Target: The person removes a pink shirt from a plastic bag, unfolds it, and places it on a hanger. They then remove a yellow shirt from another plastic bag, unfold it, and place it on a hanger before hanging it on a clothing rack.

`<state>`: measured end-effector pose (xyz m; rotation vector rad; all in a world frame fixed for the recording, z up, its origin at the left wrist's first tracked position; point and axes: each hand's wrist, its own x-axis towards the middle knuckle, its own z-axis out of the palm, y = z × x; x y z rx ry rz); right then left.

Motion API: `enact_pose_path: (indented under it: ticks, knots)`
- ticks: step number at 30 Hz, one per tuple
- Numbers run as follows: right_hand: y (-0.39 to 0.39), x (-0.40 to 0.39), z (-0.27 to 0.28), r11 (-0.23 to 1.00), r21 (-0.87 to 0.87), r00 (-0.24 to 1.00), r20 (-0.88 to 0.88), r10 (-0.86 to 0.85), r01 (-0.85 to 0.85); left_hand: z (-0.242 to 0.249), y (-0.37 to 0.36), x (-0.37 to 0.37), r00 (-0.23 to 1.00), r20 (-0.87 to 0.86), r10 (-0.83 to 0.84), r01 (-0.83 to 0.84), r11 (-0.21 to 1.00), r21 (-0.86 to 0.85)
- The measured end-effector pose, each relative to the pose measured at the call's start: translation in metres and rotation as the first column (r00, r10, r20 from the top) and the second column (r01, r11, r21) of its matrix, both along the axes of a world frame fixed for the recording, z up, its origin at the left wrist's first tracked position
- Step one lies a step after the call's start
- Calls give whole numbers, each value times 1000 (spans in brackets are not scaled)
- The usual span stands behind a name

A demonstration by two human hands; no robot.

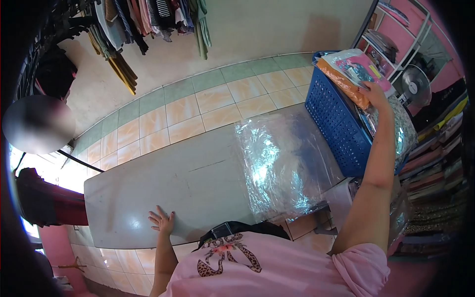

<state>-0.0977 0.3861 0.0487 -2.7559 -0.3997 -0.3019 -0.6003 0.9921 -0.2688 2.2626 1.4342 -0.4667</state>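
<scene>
My left hand (162, 221) lies on the long grey table (163, 183) near its front edge, fingers spread and holding nothing. My right arm reaches out to the blue plastic basket (336, 116) at the table's far right end. There, my right hand (376, 95) rests on top of the packed goods, touching a clear plastic package with pink and teal colours (358, 67). Its fingers look apart, though their undersides are hidden. An orange bagged item (341, 81) lies beside that package, along the basket's rim. Clear, shiny plastic bags (282, 168) are spread flat between the basket and my left hand.
Clothes on hangers (158, 20) hang along the back wall. Beyond the basket stand a white shelf rack (396, 44) and a fan (414, 85). Stacked folded fabrics (435, 183) fill the right side. A blurred round shape (39, 123) appears at the far left.
</scene>
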Motion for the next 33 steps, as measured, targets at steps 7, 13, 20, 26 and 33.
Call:
enact_pose_path:
  ticks: [7, 13, 20, 26, 33]
  knots:
    - [-36, 28, -14, 997, 27, 997, 14, 75, -75, 5, -3, 2, 999, 7, 39, -39, 999, -16]
    - [14, -4, 8, 950, -275, 952, 300, -58, 145, 6, 0, 0, 999, 53, -1, 3, 999, -34]
    - [207, -124, 42, 960, -66, 869, 412, 274, -272, 14, 5, -7, 993, 64, -103, 111, 983, -149]
    - [359, -184, 23, 758, 286, 807, 128, 576, -586, 18, 24, -37, 944, 245, -222, 264, 953, -152]
    - [393, -254, -112, 472, 178, 471, -50, 881, -864, 4, 83, -106, 387, 841, 379, -50, 919, -391]
